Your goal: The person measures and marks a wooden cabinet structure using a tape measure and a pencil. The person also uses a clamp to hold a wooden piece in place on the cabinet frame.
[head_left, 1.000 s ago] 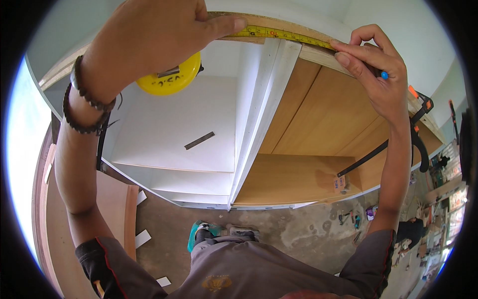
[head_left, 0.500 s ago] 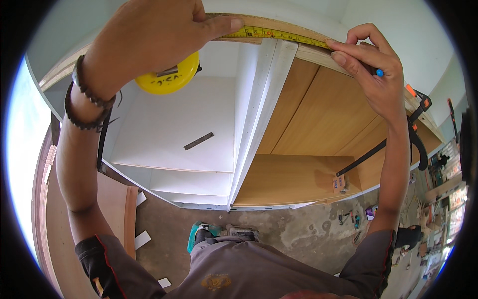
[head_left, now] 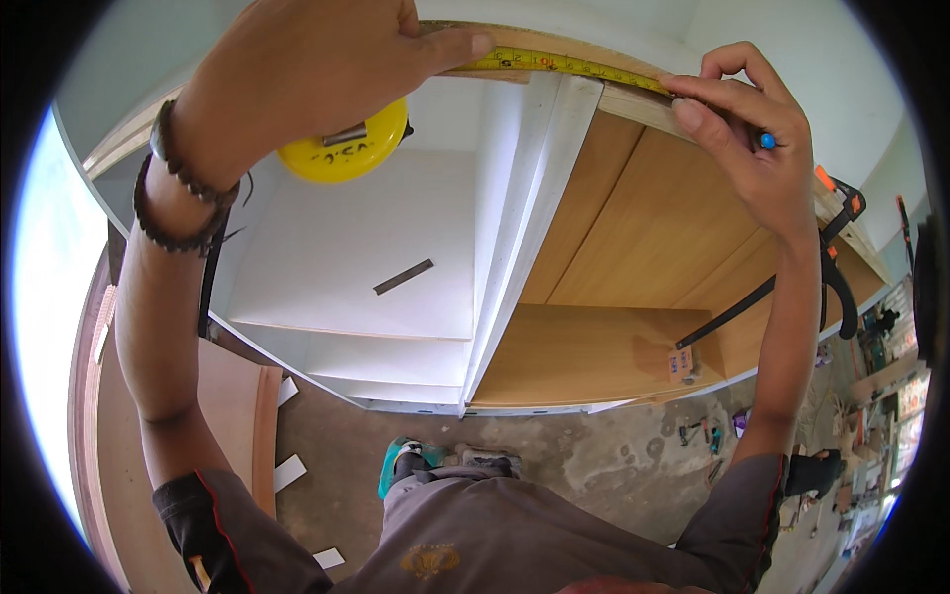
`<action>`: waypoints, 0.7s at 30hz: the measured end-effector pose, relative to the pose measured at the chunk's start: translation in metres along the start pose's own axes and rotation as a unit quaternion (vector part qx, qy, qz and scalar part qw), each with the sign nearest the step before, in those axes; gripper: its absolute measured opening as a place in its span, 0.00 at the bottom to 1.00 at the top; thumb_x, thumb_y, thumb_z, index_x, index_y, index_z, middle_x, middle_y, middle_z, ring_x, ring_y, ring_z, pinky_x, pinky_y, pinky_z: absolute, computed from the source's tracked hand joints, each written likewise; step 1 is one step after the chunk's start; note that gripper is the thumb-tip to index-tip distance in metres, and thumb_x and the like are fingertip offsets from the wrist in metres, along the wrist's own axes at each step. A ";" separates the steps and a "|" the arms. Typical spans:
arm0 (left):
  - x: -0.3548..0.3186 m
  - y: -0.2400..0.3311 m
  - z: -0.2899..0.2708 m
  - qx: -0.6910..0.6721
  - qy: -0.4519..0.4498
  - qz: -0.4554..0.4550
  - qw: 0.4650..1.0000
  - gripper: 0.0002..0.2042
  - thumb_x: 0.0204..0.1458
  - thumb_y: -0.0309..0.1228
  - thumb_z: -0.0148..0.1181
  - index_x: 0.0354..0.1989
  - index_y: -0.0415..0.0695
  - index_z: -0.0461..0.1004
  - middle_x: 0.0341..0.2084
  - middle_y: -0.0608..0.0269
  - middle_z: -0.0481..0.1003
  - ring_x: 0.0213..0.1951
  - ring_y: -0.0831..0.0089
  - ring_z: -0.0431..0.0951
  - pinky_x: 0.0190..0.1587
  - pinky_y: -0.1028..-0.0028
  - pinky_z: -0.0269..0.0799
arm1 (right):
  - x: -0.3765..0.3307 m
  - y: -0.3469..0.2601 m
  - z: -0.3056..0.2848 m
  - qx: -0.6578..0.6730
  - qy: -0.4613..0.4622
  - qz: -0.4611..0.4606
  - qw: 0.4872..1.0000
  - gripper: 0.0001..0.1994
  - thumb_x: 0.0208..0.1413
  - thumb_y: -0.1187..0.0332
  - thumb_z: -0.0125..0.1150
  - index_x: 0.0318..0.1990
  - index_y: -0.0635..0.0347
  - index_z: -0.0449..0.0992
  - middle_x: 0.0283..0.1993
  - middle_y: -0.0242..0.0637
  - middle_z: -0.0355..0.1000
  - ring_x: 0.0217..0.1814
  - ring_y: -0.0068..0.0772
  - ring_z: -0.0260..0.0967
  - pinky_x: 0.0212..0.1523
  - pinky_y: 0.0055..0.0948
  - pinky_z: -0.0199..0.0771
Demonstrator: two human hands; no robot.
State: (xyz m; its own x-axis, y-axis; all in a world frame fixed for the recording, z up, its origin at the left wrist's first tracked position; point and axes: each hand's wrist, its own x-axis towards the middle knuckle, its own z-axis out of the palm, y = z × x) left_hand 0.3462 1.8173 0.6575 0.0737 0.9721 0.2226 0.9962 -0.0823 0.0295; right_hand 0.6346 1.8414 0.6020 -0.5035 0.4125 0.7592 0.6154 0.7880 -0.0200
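Note:
My left hand is closed round a tape measure; its round yellow case shows below the palm. The left thumb presses on the pulled-out yellow blade. That blade lies along a wooden strip at the top of an open cabinet. At the blade's far right end my right hand pinches it between thumb and finger. A blue-tipped stick, perhaps a pen, pokes out from the same hand. The tape's hook is hidden by the fingers.
The cabinet has a white compartment and a wood-coloured one, split by a white divider. A small dark metal strip lies inside. A black bar clamp grips the right side. Tools lie on the floor.
The whole view has shifted slightly, so everything sits a little further right. Both hands keep their hold on the tape measure, and the blade stays along the wooden strip.

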 end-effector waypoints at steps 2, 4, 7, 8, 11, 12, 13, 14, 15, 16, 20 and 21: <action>0.000 0.000 -0.001 0.003 -0.004 0.000 1.000 0.34 0.64 0.58 0.54 0.24 0.36 0.84 0.06 0.57 0.69 0.08 0.75 0.65 0.14 0.75 0.62 | 0.002 -0.006 -0.002 -0.024 -0.005 0.013 1.000 0.11 0.60 0.71 0.65 0.48 0.61 0.86 0.39 0.26 0.63 0.31 0.14 0.55 0.29 0.19 0.52; 0.000 -0.001 0.001 0.004 -0.001 -0.002 1.000 0.34 0.64 0.58 0.54 0.24 0.36 0.84 0.07 0.57 0.69 0.08 0.76 0.65 0.14 0.75 0.62 | 0.003 -0.005 -0.002 -0.045 0.016 0.000 0.999 0.14 0.59 0.67 0.62 0.49 0.62 0.85 0.38 0.26 0.62 0.32 0.16 0.55 0.32 0.19 0.53; 0.000 -0.001 0.002 0.002 0.002 -0.002 1.000 0.33 0.64 0.58 0.54 0.24 0.36 0.84 0.07 0.57 0.70 0.08 0.75 0.66 0.14 0.74 0.62 | 0.002 0.009 -0.013 0.037 0.084 -0.012 0.996 0.19 0.58 0.62 0.57 0.52 0.62 0.83 0.37 0.27 0.60 0.35 0.19 0.55 0.37 0.21 0.55; 0.000 0.000 0.002 -0.001 0.006 0.000 1.000 0.33 0.64 0.58 0.54 0.24 0.36 0.84 0.07 0.57 0.70 0.08 0.75 0.66 0.14 0.74 0.62 | 0.005 0.005 -0.021 0.140 0.104 0.015 0.985 0.21 0.58 0.60 0.55 0.53 0.63 0.82 0.37 0.27 0.60 0.36 0.20 0.55 0.39 0.22 0.56; 0.002 0.000 0.003 0.003 0.010 0.000 1.000 0.33 0.64 0.59 0.54 0.25 0.37 0.84 0.07 0.57 0.70 0.09 0.75 0.68 0.15 0.74 0.63 | 0.016 -0.009 -0.008 0.238 0.214 -0.042 0.947 0.14 0.66 0.61 0.57 0.49 0.64 0.77 0.40 0.32 0.69 0.38 0.21 0.64 0.43 0.22 0.67; 0.001 -0.001 0.001 0.009 0.008 0.004 1.000 0.33 0.64 0.59 0.54 0.25 0.37 0.84 0.08 0.57 0.71 0.09 0.74 0.69 0.15 0.74 0.64 | 0.023 -0.012 -0.001 0.155 0.246 -0.063 0.955 0.14 0.69 0.59 0.55 0.46 0.64 0.73 0.43 0.35 0.72 0.39 0.21 0.65 0.44 0.23 0.69; 0.000 0.000 0.000 0.007 0.007 -0.001 1.000 0.33 0.64 0.59 0.54 0.25 0.37 0.84 0.08 0.56 0.71 0.10 0.74 0.70 0.16 0.74 0.65 | 0.024 -0.013 0.005 0.197 0.229 -0.061 0.951 0.17 0.71 0.58 0.51 0.47 0.66 0.73 0.44 0.37 0.73 0.39 0.21 0.67 0.44 0.23 0.71; 0.000 0.001 -0.002 0.004 0.005 -0.005 1.000 0.33 0.64 0.59 0.54 0.25 0.37 0.84 0.09 0.56 0.72 0.10 0.74 0.71 0.16 0.73 0.66 | 0.024 -0.014 0.010 0.238 0.213 -0.057 0.946 0.20 0.74 0.56 0.48 0.47 0.68 0.74 0.44 0.39 0.75 0.39 0.21 0.69 0.43 0.24 0.74; -0.002 0.005 -0.003 -0.007 0.004 -0.019 1.000 0.33 0.64 0.59 0.54 0.25 0.37 0.84 0.09 0.55 0.73 0.11 0.73 0.72 0.17 0.73 0.67 | 0.025 -0.016 0.015 0.277 0.197 -0.052 0.939 0.23 0.76 0.54 0.44 0.48 0.70 0.74 0.44 0.40 0.77 0.38 0.21 0.71 0.42 0.25 0.76; -0.003 0.005 -0.004 -0.010 0.001 -0.016 1.000 0.33 0.64 0.59 0.54 0.25 0.37 0.84 0.09 0.55 0.73 0.11 0.73 0.73 0.17 0.72 0.67 | 0.027 -0.018 0.022 0.255 0.152 -0.066 0.953 0.21 0.75 0.56 0.47 0.47 0.70 0.75 0.42 0.40 0.77 0.38 0.21 0.73 0.41 0.24 0.77; -0.002 -0.003 -0.004 0.001 -0.002 0.011 1.000 0.33 0.63 0.58 0.55 0.24 0.37 0.84 0.10 0.54 0.74 0.13 0.71 0.74 0.18 0.71 0.69 | 0.034 -0.039 0.041 0.189 0.107 -0.002 0.976 0.12 0.69 0.66 0.60 0.45 0.70 0.78 0.39 0.39 0.79 0.39 0.20 0.77 0.39 0.20 0.78; -0.003 0.002 -0.004 0.003 0.006 -0.002 1.000 0.32 0.63 0.58 0.55 0.25 0.37 0.84 0.10 0.54 0.74 0.13 0.71 0.74 0.18 0.70 0.70 | 0.035 -0.044 0.045 0.182 0.110 0.015 0.977 0.10 0.67 0.68 0.63 0.44 0.70 0.79 0.39 0.39 0.79 0.39 0.20 0.77 0.39 0.19 0.78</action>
State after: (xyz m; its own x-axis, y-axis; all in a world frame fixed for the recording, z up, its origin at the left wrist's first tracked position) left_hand 0.3478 1.8134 0.6612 0.0695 0.9698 0.2337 0.9967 -0.0775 0.0249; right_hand 0.5626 1.8420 0.5999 -0.3219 0.3611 0.8752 0.3521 0.9038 -0.2434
